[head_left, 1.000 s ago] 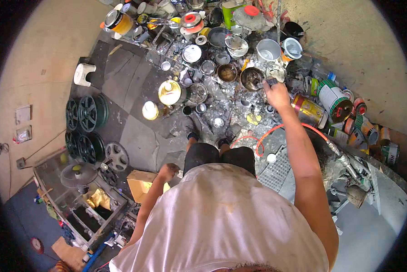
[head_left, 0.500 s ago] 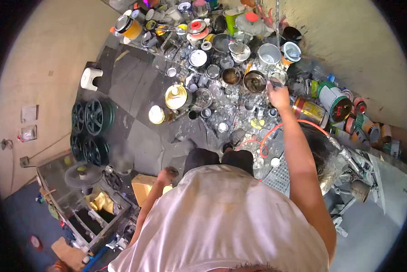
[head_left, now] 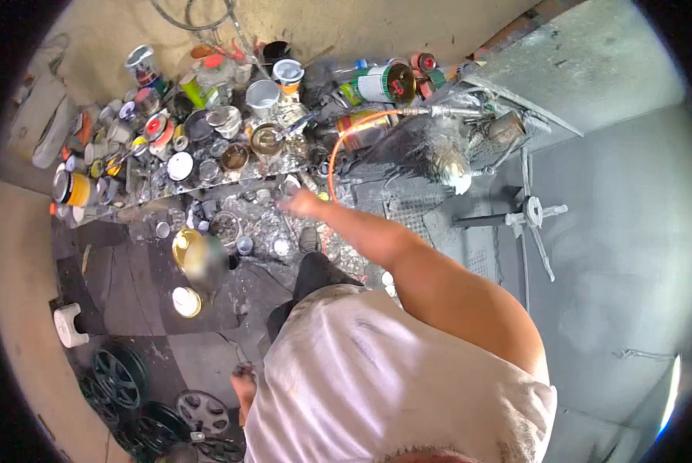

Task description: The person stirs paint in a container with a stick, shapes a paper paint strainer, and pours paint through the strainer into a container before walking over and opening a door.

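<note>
My right hand (head_left: pixel 303 204) reaches out over the cluttered floor just in front of the paint bench. Its fingers are smeared by motion, beside a small pale cup (head_left: pixel 289 185); I cannot tell whether they touch it. Beyond it on the bench stands an open can (head_left: pixel 267 140) of brownish liquid, with a paint-smeared stick or brush (head_left: pixel 298 123) at its right side. Low at my left side, my left hand (head_left: pixel 243 380) has curled fingers around something small, too unclear to name.
An orange hose (head_left: pixel 332 166) curves close to my right arm. Gold-coloured tins (head_left: pixel 186 302) stand on the floor at left, near wheel rims (head_left: pixel 119 376) and a white stool (head_left: pixel 69 325). A metal stand (head_left: pixel 525 216) is on the right.
My view has swung to the right. My right hand has left the spot beside the open can and drawn back toward me. My left hand still hangs low with curled fingers.
</note>
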{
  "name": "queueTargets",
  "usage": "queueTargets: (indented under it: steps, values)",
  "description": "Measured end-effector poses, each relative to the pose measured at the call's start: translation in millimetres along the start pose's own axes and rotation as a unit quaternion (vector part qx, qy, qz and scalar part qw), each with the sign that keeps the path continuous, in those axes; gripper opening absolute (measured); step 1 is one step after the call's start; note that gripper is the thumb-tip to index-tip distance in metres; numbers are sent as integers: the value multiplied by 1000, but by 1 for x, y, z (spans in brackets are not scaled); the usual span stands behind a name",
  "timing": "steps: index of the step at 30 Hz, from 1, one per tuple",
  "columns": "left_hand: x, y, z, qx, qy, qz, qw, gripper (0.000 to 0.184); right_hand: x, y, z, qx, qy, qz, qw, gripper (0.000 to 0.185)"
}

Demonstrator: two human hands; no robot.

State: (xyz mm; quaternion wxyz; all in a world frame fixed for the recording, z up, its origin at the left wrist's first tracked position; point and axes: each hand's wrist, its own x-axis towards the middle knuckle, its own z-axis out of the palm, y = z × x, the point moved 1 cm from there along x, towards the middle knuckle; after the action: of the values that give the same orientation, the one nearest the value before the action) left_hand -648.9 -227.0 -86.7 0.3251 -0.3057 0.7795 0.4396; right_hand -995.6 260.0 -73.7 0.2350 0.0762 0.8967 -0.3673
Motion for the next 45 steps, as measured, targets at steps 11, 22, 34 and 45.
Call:
queueTargets:
  steps: [11, 22, 34, 45]
  values:
    - [-84, -259, -13, 59, 167, -60, 982, 47, -134, -100, 242, -53, -373, -91, 922, 57]
    - [-167, -368, 166, -154, 350, -211, 899, 34, -13, -175, 289, -360, -407, -290, 788, 25]
    - [-185, -283, 219, -392, 200, -431, 788, 26, -31, -350, 523, -485, -351, -528, 602, 52]
    - [-185, -236, -88, -352, 568, -115, 735, 20, -6, -505, 693, -269, -503, -292, 768, 18]
